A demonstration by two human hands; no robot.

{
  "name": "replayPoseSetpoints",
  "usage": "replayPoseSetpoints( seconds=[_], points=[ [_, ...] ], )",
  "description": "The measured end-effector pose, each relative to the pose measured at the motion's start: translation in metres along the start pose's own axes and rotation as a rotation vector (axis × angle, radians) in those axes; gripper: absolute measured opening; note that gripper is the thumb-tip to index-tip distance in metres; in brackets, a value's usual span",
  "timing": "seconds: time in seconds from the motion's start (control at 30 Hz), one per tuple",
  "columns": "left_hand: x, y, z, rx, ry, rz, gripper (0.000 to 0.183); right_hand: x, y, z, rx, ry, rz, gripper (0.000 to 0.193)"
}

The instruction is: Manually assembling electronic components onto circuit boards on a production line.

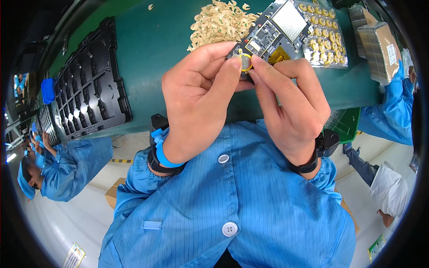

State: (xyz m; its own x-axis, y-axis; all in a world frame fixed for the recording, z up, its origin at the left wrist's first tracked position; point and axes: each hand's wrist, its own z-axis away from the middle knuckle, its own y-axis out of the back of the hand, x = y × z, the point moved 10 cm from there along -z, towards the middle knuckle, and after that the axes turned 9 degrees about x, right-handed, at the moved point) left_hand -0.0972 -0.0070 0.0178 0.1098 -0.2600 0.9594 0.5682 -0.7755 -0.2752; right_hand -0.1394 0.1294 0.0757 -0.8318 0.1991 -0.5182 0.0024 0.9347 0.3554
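A dark circuit board with a large pale square panel is held up over the table's near side, tilted toward the upper right. My left hand grips its lower corner, the thumb pressing on a round coin cell with a yellow rim. From the other side, the thumb and fingers of my right hand are closed at the same cell's edge. My fingertips cover part of the cell and the board's corner. A piece of amber film shows beside the board, above my right fingers.
Small beige pieces are heaped behind my hands. To the right lies a clear tray of yellow-rimmed coin cells, with wrapped boxes beyond. A black slotted tray rests at left, near a blue container. Co-workers in blue sit at both sides.
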Motion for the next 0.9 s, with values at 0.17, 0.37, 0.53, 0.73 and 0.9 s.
replayPoseSetpoints(
  seconds=[0.17,0.37,0.53,0.73,0.9],
  points=[
    [0.0004,-0.0013,0.0009,0.002,0.010,0.000,0.026,0.0010,0.0020,-0.0021,0.005,-0.029,-0.023,0.034],
    [0.0000,-0.0017,0.0007,-0.005,0.013,0.003,0.025,-0.0004,0.0011,-0.0052,-0.025,-0.032,-0.018,0.031],
    [0.0001,-0.0024,0.0005,-0.019,-0.002,0.011,0.025,0.0008,0.0001,-0.0065,-0.040,-0.019,-0.036,0.029],
    [-0.0050,-0.0018,-0.0024,-0.041,0.052,0.062,0.025,0.0028,-0.0017,-0.0076,-0.109,-0.028,-0.066,0.029],
    [-0.0072,-0.0003,-0.0032,-0.064,0.062,0.067,0.026,0.0002,-0.0035,-0.0069,-0.112,-0.020,-0.061,0.030]
  ],
)
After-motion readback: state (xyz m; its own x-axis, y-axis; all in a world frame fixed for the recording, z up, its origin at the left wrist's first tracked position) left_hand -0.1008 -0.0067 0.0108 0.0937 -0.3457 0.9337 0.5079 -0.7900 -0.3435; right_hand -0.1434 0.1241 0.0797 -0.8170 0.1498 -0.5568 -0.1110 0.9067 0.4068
